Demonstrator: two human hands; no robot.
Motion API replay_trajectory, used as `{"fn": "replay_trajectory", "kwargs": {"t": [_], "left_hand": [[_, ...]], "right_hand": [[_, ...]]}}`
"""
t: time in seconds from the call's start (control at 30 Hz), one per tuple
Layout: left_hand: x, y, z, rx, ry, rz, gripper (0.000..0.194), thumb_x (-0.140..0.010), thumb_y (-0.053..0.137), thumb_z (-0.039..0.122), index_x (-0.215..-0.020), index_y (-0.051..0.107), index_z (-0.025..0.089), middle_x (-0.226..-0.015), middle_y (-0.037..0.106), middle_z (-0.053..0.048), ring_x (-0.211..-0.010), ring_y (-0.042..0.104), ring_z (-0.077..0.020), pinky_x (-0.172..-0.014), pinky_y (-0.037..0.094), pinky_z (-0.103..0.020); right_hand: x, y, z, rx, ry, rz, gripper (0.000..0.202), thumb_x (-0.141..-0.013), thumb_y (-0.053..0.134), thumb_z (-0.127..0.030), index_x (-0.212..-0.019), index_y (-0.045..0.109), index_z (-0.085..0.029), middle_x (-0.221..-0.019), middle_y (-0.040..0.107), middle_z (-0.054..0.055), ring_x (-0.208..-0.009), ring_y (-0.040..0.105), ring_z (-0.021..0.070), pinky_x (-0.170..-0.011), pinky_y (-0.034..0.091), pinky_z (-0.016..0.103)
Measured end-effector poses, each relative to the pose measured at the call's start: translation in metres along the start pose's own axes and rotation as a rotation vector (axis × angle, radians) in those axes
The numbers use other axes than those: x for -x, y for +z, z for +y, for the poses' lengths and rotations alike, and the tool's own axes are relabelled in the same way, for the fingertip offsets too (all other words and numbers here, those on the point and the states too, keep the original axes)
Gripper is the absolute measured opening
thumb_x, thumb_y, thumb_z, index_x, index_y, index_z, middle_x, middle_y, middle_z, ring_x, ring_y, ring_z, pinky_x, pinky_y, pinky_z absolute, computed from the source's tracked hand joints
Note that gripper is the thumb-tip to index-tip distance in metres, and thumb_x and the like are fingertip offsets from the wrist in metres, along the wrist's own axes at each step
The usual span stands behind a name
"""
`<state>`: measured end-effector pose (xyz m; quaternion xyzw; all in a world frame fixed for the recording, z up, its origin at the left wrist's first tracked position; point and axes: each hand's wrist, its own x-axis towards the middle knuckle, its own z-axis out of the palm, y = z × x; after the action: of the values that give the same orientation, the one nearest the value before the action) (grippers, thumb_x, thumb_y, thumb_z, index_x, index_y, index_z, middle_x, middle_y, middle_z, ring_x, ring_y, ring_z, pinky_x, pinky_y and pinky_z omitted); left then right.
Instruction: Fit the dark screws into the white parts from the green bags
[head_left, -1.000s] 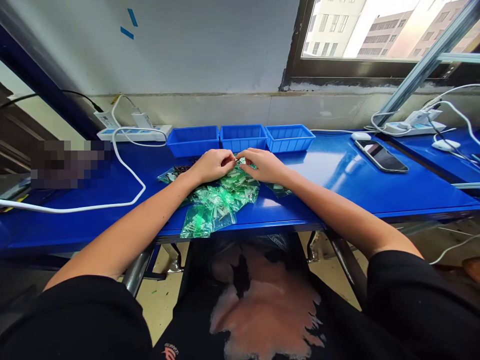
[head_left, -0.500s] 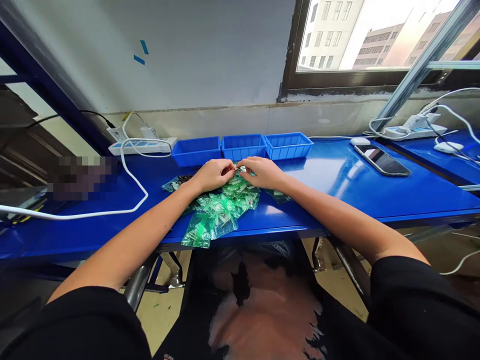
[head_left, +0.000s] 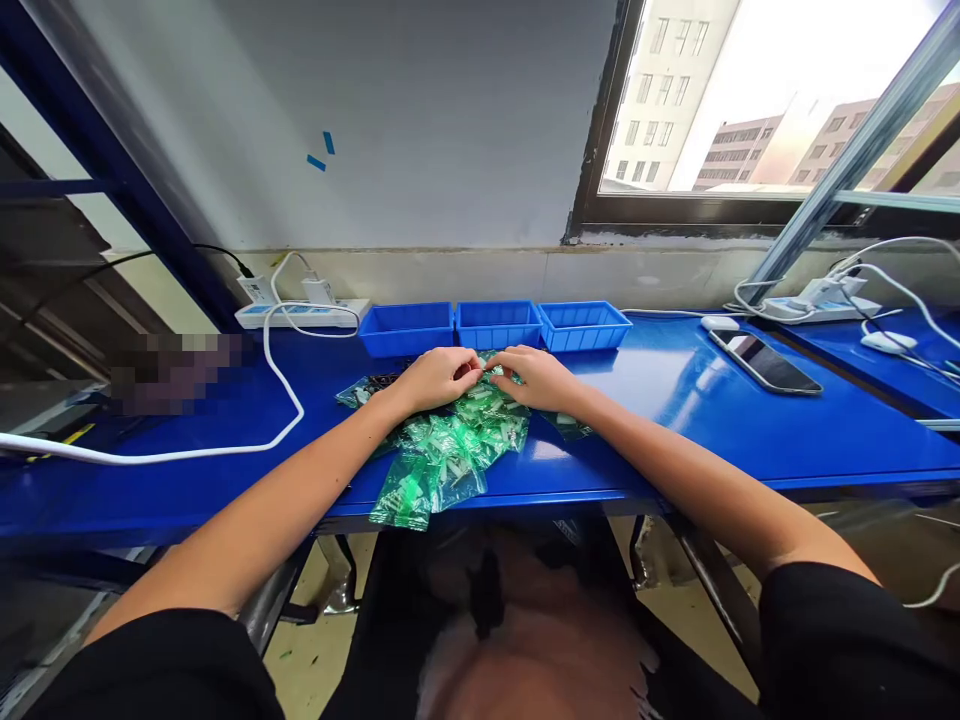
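My left hand [head_left: 441,378] and my right hand [head_left: 534,376] nearly meet above a pile of green-tinted clear plastic packets [head_left: 457,440] on the blue table. Both have thumb and fingers pinched together; whatever sits between the fingertips is too small to name. Small pale pieces show inside the packets, and the lowest packet overhangs the table's front edge. Dark small items [head_left: 379,384] lie beside my left wrist. Another packet [head_left: 568,425] is partly under my right forearm.
Three blue bins, left [head_left: 407,330], middle [head_left: 498,325] and right [head_left: 585,325], stand behind my hands. A phone [head_left: 765,362] lies at the right. Power strips [head_left: 300,314] and white cables [head_left: 281,375] run along the table [head_left: 697,430].
The view has shifted, so the table and bins appear lower in the picture. My hands stay pinched over the packets, with little visible change between them.
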<state>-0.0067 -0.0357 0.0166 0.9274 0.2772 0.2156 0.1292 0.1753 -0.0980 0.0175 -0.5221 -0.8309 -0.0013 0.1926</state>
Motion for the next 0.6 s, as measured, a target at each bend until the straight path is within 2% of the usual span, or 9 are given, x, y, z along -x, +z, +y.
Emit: {"fn": "replay_trajectory", "kwargs": {"t": [0.33,0.6], "left_hand": [[0.001,-0.0019,0.0014,0.027,0.003,0.0,0.023,-0.08,0.044,0.033,-0.075,0.058,0.017,-0.067,0.062,-0.002,-0.06,0.054,-0.0147,-0.058,0.038,-0.025],[0.0011,-0.0009,0.0007,0.017,-0.014,0.003,0.022,-0.079,0.045,0.033,-0.076,0.06,0.017,-0.065,0.062,-0.002,-0.058,0.052,-0.0141,-0.055,0.036,-0.024]], "right_hand": [[-0.0002,-0.0034,-0.0023,0.016,0.001,-0.039,0.024,-0.089,0.055,-0.023,-0.11,0.064,-0.016,-0.088,0.062,0.006,-0.087,0.055,0.0183,-0.075,0.04,0.03],[0.0008,-0.0041,-0.0011,0.005,-0.024,-0.039,0.023,-0.089,0.054,-0.022,-0.109,0.064,-0.017,-0.089,0.062,0.006,-0.09,0.055,0.0185,-0.08,0.04,0.03]]}}
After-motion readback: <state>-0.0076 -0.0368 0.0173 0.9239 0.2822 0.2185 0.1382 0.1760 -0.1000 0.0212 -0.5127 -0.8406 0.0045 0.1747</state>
